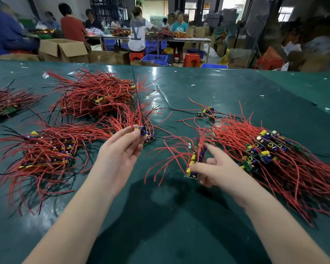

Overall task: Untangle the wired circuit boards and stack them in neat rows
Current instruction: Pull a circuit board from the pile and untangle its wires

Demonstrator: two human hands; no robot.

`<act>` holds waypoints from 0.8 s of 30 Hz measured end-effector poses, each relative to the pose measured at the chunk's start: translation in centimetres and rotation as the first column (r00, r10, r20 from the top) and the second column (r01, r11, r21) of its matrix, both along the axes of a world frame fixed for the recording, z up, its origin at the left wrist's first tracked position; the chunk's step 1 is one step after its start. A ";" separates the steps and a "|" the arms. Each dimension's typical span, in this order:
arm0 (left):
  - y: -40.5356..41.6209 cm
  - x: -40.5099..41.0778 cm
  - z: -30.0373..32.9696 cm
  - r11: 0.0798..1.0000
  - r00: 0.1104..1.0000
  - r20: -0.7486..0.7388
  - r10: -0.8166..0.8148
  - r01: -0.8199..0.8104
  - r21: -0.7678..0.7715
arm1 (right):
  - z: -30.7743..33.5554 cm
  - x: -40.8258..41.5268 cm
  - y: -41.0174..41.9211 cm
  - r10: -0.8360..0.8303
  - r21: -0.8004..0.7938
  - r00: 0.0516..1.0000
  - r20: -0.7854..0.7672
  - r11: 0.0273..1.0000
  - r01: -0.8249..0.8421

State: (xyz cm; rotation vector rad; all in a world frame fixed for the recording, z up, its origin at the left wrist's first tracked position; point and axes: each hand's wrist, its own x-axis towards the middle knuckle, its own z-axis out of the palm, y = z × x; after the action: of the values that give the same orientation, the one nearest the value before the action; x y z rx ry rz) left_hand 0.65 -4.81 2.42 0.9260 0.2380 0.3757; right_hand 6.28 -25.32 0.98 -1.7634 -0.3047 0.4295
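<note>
While our left hand (120,149) is raised just above the dark green glossy tabletop (217,88), its thumb and forefinger pinch a small green circuit board with blue and yellow components (144,131), whose red wires rise and fan away from us. Our right hand (215,168) lies lower and nearer, with the thumb and curled lower fingers clasping a short stack of wired green circuit boards (194,162) set on edge on the tabletop, while the forefinger points out straight along the top of the stack; its red wires arch to the left and droop onto the tabletop. Just right of that hand spreads a large heap of circuit boards with long red wires (274,153), the boards lying in rough overlapping rows and the wires trailing toward the near right edge. Beyond it, a couple of loose boards (207,112) sit apart. To the left of our left hand lies a flattened bundle of boards and red and black wires (46,151), and behind it a taller tangled pile of red wires (95,96). At the far left edge rests another small bundle (6,103). Past the tabletop we see open cardboard boxes (63,49), blue plastic crates (155,59), red stools (191,60) and several people at other tables.
</note>
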 end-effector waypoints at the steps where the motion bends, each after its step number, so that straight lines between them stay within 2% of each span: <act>1: 0.0 0.0 0.0 1.000 1.000 0.013 -0.008 0.008 0.012 | 0.2 -0.2 0.2 0.053 0.009 0.999 -0.013 0.999 -0.052; 3: -0.2 -0.1 0.0 0.999 0.999 0.037 -0.011 0.010 0.033 | 0.0 -0.7 0.6 0.129 -0.089 0.992 -0.001 0.988 -0.129; 4: -0.3 -0.2 0.0 0.999 0.998 0.056 -0.010 0.008 0.043 | -0.2 -0.9 0.8 0.155 -0.235 0.985 0.078 0.963 -0.133; 6: -0.7 -0.3 0.0 0.995 0.995 0.102 -0.012 0.001 0.102 | -0.5 -1.2 0.5 0.210 -0.561 0.920 0.331 0.827 0.013; 7: -1.0 -0.4 0.0 0.989 0.993 0.121 -0.016 -0.003 0.150 | -0.4 -1.2 0.3 0.209 -0.625 0.872 0.443 0.770 0.133; 9: -1.6 -0.5 -0.2 0.974 0.991 0.132 -0.026 -0.004 0.228 | -0.1 -1.0 -0.3 0.159 -0.614 0.814 0.558 0.739 0.277; 11: -2.1 -0.5 -0.5 0.961 0.992 0.117 -0.039 0.005 0.277 | -0.4 -0.7 -0.7 0.132 -0.600 0.803 0.581 0.737 0.313; 16: -2.8 -0.4 -1.0 0.938 0.992 0.099 -0.074 0.036 0.344 | -1.5 -0.3 0.1 0.123 -0.495 0.880 0.458 0.858 0.138; 18: -2.9 -0.5 -1.0 0.935 0.992 0.097 -0.078 0.039 0.353 | -1.8 -0.8 0.7 0.180 -0.459 0.852 0.492 0.885 0.078; 21: -2.9 -0.6 -1.2 0.922 0.993 0.088 -0.079 0.039 0.385 | -2.2 -1.1 0.9 0.266 -0.562 0.755 0.600 0.811 0.161; 22: -2.9 -0.6 -1.2 0.918 0.994 0.084 -0.075 0.036 0.395 | -2.0 -1.1 0.9 0.233 -0.537 0.727 0.646 0.815 0.215; 24: -3.0 -0.6 -1.3 0.885 0.995 0.077 -0.057 0.015 0.465 | -1.3 -1.1 1.0 0.051 -0.316 0.703 0.709 0.915 0.252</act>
State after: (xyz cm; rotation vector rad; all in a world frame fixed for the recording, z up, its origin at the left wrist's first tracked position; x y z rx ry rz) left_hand 0.06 -7.76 1.09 1.3823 0.0457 0.4481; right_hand 5.22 -24.36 -0.32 -2.2896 -0.6985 -0.3388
